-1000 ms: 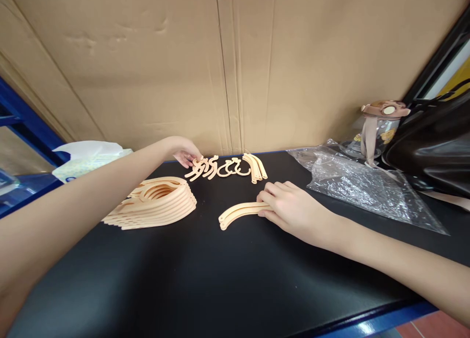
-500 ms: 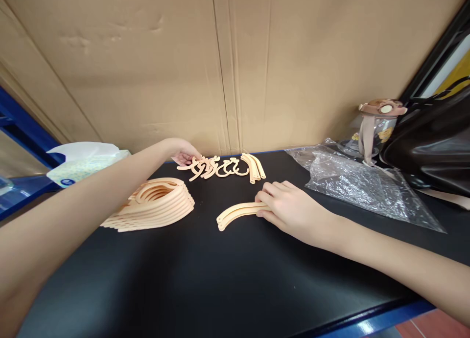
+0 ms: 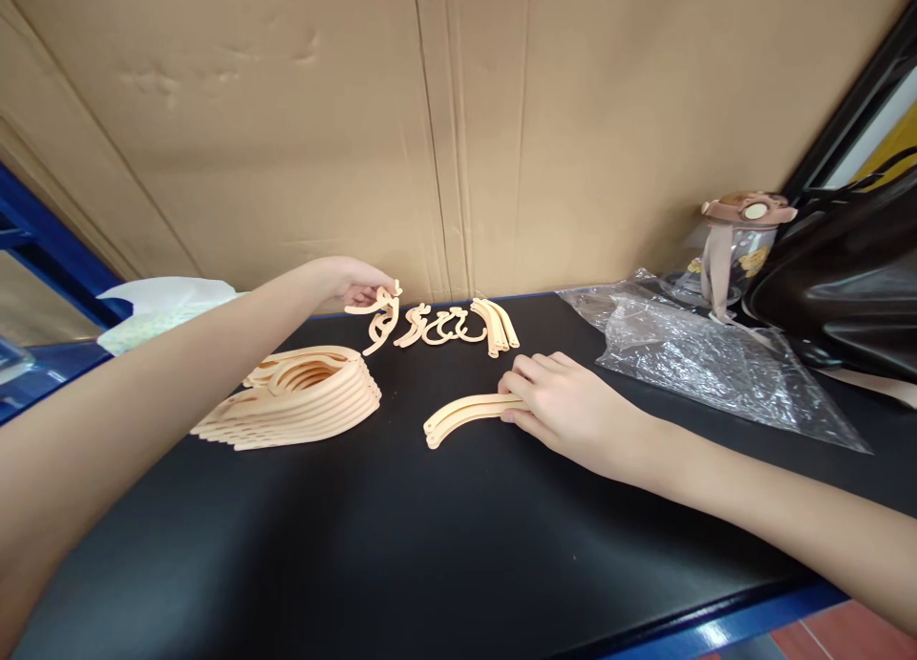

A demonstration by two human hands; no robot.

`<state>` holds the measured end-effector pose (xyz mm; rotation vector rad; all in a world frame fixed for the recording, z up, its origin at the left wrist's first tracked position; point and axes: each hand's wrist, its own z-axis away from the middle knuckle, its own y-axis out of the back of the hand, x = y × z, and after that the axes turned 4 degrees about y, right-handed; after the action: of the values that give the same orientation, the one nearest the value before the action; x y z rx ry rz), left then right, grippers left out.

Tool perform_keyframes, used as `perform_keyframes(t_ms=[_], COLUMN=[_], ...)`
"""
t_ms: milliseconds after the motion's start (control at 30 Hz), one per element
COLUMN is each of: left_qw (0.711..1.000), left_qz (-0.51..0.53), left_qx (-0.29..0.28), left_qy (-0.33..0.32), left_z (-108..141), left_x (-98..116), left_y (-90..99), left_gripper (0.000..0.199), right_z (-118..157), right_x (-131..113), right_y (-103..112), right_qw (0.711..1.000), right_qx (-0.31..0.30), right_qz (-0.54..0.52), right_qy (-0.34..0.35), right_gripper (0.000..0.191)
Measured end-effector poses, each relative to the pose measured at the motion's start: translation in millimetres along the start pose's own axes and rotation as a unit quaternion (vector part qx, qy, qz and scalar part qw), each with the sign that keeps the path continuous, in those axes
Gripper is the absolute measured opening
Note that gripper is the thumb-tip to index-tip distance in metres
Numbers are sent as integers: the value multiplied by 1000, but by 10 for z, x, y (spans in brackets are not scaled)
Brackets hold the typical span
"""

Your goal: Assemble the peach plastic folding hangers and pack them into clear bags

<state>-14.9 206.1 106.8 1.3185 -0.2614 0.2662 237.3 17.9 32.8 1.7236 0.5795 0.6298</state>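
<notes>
At the back of the table, my left hand [image 3: 367, 287] is closed on several beige plastic hanger hooks [image 3: 383, 324], which dangle below the fingers. Beside them lie more loose hooks [image 3: 445, 326]. A small bundle of curved beige hanger arms [image 3: 494, 326] rests to the right of those. My right hand [image 3: 559, 407] is closed around the right ends of a pair of curved hanger arms [image 3: 462, 415] lying on the table. Under my left forearm a neat stack of beige hanger pieces [image 3: 315, 402] is partly hidden.
The black tabletop [image 3: 430, 545] has a blue edge. Crumpled clear plastic bags [image 3: 716, 364] lie at the right, near a drink bottle [image 3: 745, 249] and a black bag [image 3: 852, 268]. A tissue pack [image 3: 168, 307] sits back left. Cardboard [image 3: 287, 116] stands behind.
My left hand has lifted slightly and drawn a cluster of hooks up and left, away from the other hooks. The right hand has stayed in place on the hanger arms.
</notes>
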Motion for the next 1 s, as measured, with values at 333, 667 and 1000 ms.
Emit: perform_keyframes(t_ms=[333, 667, 1000], left_qw=[988, 983, 966], left_qz=[108, 19, -51], left_qx=[31, -67, 87], left_qy=[-110, -171, -237], left_z=[812, 1317, 1352], left_x=[194, 195, 140], left_y=[42, -774, -1057], left_gripper=[40, 27, 25], right_z=[38, 66, 72], right_x=[-13, -79, -89], right_y=[85, 140, 162], right_qw=[998, 997, 994], right_qx=[-11, -3, -11], right_qz=[-41, -38, -59], right_qy=[36, 64, 92], right_gripper=[18, 18, 20])
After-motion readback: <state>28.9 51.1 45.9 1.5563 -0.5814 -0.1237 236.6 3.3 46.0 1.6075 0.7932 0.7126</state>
